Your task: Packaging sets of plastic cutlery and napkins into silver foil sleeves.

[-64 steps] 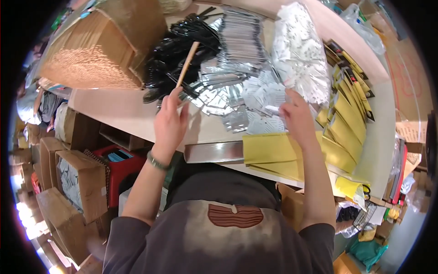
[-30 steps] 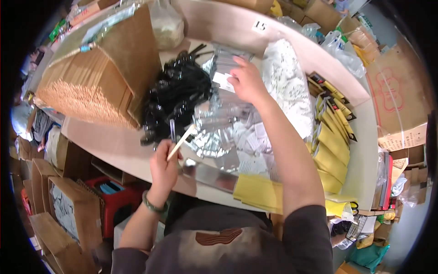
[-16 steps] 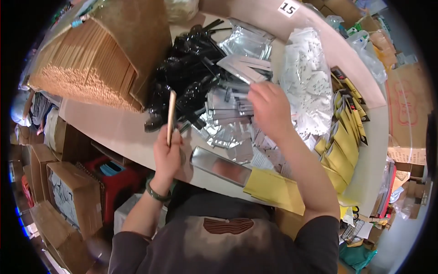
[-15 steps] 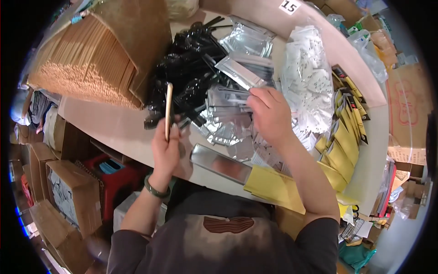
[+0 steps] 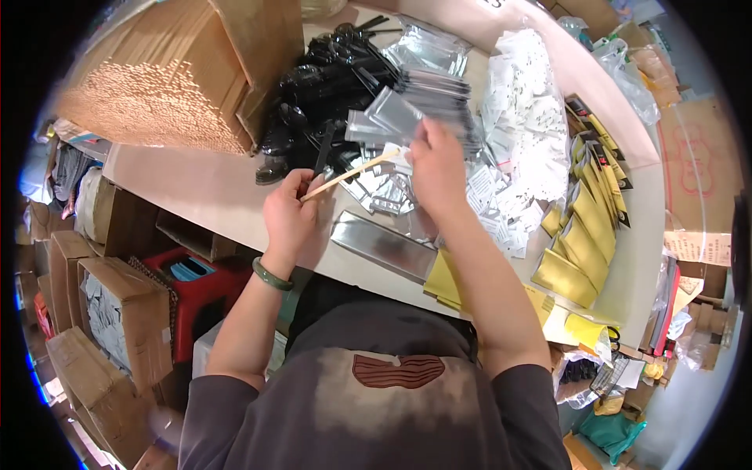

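My left hand (image 5: 288,213) is closed round a pair of wooden chopsticks (image 5: 352,174), slanting up to the right. A slim black handle (image 5: 323,149), like a spoon's, rises from the same fingers. My right hand (image 5: 437,164) pinches a flat silvery packet (image 5: 394,115) over a stack of similar packets (image 5: 439,90). Behind my left hand lies a heap of black plastic spoons (image 5: 313,94). A silver rectangular tray-like piece (image 5: 382,245) lies at the table's near edge, with small white printed packets (image 5: 493,196) beyond my right forearm.
A cardboard box (image 5: 270,39) full of wooden chopsticks stands at the far left. On the right are a clear bag of white packets (image 5: 529,117) and a fanned row of yellow sleeves (image 5: 580,251). A red stool (image 5: 192,290) stands below the table's left side.
The chopsticks have tilted from upright to slanting right, and a black handle now shows in my left hand. My right hand has moved slightly left with a packet.
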`<state>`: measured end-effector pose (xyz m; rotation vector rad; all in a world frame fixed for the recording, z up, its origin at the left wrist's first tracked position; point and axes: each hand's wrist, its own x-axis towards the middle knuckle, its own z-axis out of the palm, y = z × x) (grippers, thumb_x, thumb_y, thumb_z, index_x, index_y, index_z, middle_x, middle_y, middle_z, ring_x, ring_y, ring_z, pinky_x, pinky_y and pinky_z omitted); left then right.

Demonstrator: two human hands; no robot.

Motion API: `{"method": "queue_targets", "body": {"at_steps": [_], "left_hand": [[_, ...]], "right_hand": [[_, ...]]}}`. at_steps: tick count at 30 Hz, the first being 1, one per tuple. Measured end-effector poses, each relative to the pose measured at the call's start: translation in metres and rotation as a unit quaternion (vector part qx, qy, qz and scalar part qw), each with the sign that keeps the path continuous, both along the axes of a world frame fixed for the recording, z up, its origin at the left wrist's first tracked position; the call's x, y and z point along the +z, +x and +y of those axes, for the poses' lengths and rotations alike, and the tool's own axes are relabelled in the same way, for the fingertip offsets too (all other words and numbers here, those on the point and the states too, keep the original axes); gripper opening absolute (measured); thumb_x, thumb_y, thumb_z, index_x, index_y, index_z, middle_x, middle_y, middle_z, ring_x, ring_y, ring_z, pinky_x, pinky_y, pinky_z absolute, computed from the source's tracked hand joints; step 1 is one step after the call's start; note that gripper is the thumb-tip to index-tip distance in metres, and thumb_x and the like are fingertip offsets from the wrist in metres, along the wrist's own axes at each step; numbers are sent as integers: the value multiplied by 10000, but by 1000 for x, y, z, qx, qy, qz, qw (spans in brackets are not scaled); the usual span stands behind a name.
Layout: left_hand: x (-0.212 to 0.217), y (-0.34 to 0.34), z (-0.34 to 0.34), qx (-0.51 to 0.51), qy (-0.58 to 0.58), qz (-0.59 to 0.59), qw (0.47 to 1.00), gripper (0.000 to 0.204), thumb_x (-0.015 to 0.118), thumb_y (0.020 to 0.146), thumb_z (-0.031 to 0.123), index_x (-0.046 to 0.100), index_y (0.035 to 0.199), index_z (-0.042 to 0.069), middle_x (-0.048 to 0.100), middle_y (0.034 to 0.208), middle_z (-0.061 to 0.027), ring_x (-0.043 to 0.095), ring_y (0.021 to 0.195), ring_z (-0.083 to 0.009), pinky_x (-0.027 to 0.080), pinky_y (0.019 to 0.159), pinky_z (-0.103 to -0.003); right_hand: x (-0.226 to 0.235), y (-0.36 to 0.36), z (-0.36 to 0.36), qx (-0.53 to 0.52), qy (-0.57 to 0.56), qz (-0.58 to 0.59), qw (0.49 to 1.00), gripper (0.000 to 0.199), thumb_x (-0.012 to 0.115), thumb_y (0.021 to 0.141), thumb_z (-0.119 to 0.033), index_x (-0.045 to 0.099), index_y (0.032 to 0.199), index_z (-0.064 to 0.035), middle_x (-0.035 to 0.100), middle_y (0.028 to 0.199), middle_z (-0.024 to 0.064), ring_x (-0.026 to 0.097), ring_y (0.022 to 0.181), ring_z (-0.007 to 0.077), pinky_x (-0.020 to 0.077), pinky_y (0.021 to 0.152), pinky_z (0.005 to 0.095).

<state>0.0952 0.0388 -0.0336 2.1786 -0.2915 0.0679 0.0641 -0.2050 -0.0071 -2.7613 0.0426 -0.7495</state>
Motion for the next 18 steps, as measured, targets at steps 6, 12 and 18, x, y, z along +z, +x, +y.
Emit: {"method": "queue_targets", "body": {"at_steps": [6,12,18], "left_hand": [[-4,-47,6,-96,29,99,990,139,637,936,187,616,986,59,696,732,-92,700,679,-202,501,585,-330],[1,-64,15,-12,-171,222,960,227,623,987,230,651,937,10,608,651,-16,555,597,-86,446,561,-261],[20,-50,35,1,-116,139,983,214,613,996,215,684,996,14,618,682,-4,528,633,-60,432,591,-243]], "right_hand": [[14,-22,-3,87,-94,-46,991,99,643,737,-25,648,836,-29,650,1040,115,618,958,297,491,850,408],[48,-43,-37,-38,196,41,979,130,751,832,-124,691,877,-18,662,982,75,623,855,242,491,676,327],[52,-55,-42,-51,320,140,936,106,715,842,-88,676,877,4,658,977,99,620,858,229,478,767,331]]}}
